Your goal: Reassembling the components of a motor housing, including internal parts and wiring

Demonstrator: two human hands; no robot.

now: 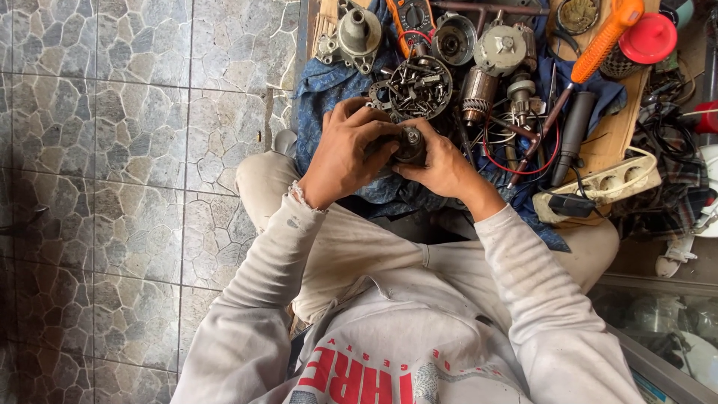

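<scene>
Grey stone-patterned floor tiles (112, 150) fill the left of the head view, and a person in a pale, stained long-sleeved top sits cross-legged on them with a blue cloth (329, 90) spread before the knees. Both hands meet over the near edge of that cloth on a small dark metal motor part (410, 144). It is round and grimy, with a short shaft end or nut showing as a lighter grey disc on top; most of its body is hidden by the fingers. The left hand (348, 153) wraps it from the left with fingers curled tight over the top. The right hand (443, 166) grips it from the right, thumb and forefinger pinched beside the shaft end.

Just beyond the part, farther up the cloth, lies a round black housing (420, 87) full of loose bolts and small pieces. Right of that housing stands a copper-wound armature (477, 93), and a loop of red wire (523, 150) curls just right of the armature. Farther right still, a long screwdriver with an orange handle (606, 34) slants across a wooden board, and a cream power strip (606, 183) lies near the board's lower edge. Left of the black housing sits a grey cast end cover (357, 31).
</scene>
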